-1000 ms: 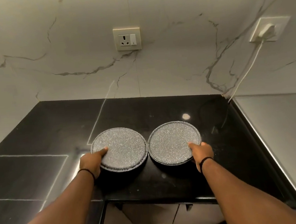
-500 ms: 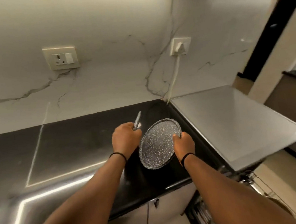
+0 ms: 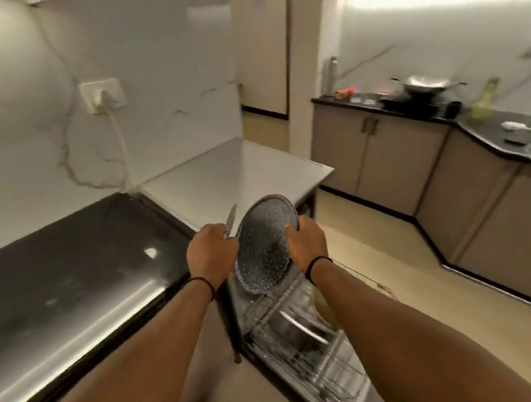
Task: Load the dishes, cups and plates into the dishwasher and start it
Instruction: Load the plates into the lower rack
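Carrying two speckled plates toward the open dishwasher, one per hand. Step in hand, as I judge it: lower them into the rack w/o clashing.

To do it well: slot one plate at a time, prob. the right one first since it hangs nearest the rack. Turn it edge-down so it drops between tines, not flat on top. Keep the left plate held off to the side, clear of the first, so rims don't knock. Rack already has stuff in it (a metal pot or bowl by the look, blurred), so pick a free slot before lowering; can't tell from here which slots are free. Don't let go till the rim sits firm between tines.

Right hand grips the right plate at its right rim, thumb on the face, fingers curled behind. Plate is tilted, face toward the camera, hanging above the near-left part of the rack, not touching it.

Left hand is closed on the left plate, seen nearly edge-on, sticking up and away from the fist. It sits just beside the right plate's left rim; touching or not, can't tell. Both are off the black desk, just past its right edge, over the dishwasher gap.
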`<state>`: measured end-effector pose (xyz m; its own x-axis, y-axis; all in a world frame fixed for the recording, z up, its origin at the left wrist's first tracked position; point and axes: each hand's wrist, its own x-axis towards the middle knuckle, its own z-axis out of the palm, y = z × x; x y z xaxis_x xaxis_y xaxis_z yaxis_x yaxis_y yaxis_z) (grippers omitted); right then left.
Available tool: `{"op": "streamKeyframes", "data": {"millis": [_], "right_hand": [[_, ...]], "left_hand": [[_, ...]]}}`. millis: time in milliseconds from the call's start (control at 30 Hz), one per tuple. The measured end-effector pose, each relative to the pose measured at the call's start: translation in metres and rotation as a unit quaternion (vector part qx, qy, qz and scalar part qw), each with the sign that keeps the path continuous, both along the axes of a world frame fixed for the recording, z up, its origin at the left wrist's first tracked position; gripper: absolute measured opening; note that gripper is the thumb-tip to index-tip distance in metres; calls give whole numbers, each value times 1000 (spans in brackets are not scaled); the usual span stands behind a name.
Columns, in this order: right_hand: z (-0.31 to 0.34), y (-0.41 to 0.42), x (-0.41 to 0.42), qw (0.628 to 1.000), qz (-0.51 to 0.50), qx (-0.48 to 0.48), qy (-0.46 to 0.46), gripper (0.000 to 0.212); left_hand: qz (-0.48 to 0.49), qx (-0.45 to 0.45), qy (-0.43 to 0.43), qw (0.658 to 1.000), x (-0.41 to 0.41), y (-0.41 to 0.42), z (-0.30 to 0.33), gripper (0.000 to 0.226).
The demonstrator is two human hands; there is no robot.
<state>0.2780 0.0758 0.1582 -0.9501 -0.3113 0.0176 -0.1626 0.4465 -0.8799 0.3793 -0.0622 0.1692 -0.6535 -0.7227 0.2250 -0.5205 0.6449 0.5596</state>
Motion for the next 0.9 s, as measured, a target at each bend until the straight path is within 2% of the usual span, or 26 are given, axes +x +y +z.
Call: {"op": "streamKeyframes", "data": {"millis": [100, 167, 233, 300, 433, 500, 600, 633, 767, 900], "right_hand": [[-2, 84, -26, 999, -33, 9, -2, 26], [-7, 142, -47, 998, -59, 25, -7, 15], [-14, 191, -68, 996, -82, 24, -25, 11], [-24, 238, -88, 994, -103, 26, -40, 10], [-46, 293, -107, 989, -122, 62, -48, 12], [-61, 316, -117, 984, -134, 103, -57, 13], [-87, 347, -141, 971, -150, 171, -75, 16], [-97, 354, -152, 965, -153, 197, -81, 16], [-134, 362, -189, 945, -131, 283, -98, 15], [-156, 344, -214, 937, -65, 330, -97, 17]], "left_hand": [[-42, -26, 13, 999, -42, 75, -6, 35], [-90, -34, 15, 995, -68, 129, -10, 27], [-141, -45, 5, 989, -91, 178, -15, 19], [-181, -38, -3, 983, -118, 225, -26, 19], [-193, -15, -30, 981, -148, 274, -61, 18], [-192, 14, -74, 978, -162, 286, -84, 22], [-176, 72, -134, 972, -193, 297, -135, 48], [-165, 96, -151, 970, -203, 300, -151, 50], [-150, 213, -218, 941, -219, 305, -176, 25], [-111, 251, -212, 938, -229, 292, -200, 17]]}}
